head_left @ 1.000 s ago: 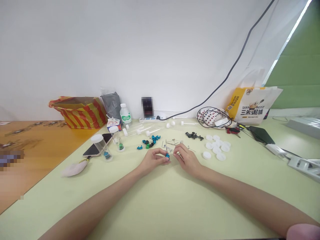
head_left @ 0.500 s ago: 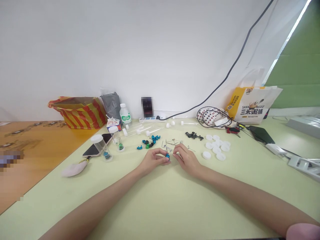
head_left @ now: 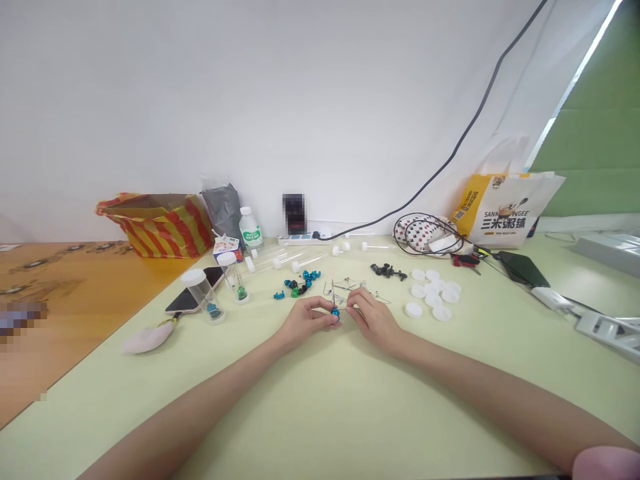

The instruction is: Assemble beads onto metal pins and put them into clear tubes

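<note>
My left hand [head_left: 307, 321] is closed, pinching a small shiny blue figure [head_left: 335, 313] low over the table. From the figure a thin dark rod [head_left: 333, 291] stands upright. My right hand [head_left: 373, 318] is closed just to the right, its fingertips pinching a thin, pale pin-like piece [head_left: 343, 308] that reaches the figure's side; most of this piece is hidden by the fingers. Behind the hands lie several loose thin pins [head_left: 345, 283]. To their left is a heap of blue, green and black small parts [head_left: 303, 283].
Black parts [head_left: 387, 271] and several white round caps [head_left: 433, 301] lie to the right. Two clear capped jars [head_left: 204, 297] stand at left by a phone [head_left: 180, 303]. Clear tubes [head_left: 295, 259] lie further back. A black cable [head_left: 453, 157] crosses toward the power strip [head_left: 305, 239].
My right hand has shifted slightly left, bringing the thin piece up against the blue figure. My left hand holds the figure in the same place.
</note>
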Demonstrator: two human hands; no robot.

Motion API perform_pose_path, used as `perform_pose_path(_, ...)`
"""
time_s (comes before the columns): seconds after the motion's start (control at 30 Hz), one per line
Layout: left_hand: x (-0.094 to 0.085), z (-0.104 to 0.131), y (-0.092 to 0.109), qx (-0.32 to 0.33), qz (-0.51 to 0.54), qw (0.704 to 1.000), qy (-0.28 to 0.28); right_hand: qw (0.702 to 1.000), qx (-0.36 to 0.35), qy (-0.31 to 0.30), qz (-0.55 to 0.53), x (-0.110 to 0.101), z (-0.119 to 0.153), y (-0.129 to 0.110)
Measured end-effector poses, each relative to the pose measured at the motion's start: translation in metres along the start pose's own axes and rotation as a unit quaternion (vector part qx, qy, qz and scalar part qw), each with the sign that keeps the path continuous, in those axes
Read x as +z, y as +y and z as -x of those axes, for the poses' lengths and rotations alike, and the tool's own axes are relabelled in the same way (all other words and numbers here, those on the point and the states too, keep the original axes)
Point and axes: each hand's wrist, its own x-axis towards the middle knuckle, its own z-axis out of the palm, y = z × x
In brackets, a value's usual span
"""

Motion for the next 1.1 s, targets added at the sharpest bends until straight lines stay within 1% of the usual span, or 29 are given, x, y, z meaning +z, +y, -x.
perform_pose_path(0.2,-0.0001,-0.0002,0.0011,-0.002,-0.003,1.000,0.004,1.000,0.011,0.009,-0.011,-0.0025,0.0009,-0.0005)
perform_pose_path(0.33,-0.0005,-0.0003,0.0006,-0.001,0.001,1.000,0.000,1.000,0.005,0.008,-0.013,-0.0044,0.0000,-0.0019)
perform_pose_path(0.57,0.0009,0.0000,0.0014,-0.001,0.003,1.000,0.003,1.000,0.003,0.011,-0.015,-0.0005,0.0005,0.0003)
perform_pose_path(0.8,0.0002,-0.0003,0.0005,0.003,0.007,1.000,0.001,1.000,0.006,0.002,-0.013,-0.0023,0.0000,-0.0011)
perform_pose_path(1.1,-0.0002,-0.0003,-0.0008,0.004,0.004,1.000,-0.006,1.000,0.000,0.006,-0.011,-0.0010,0.0003,-0.0004)
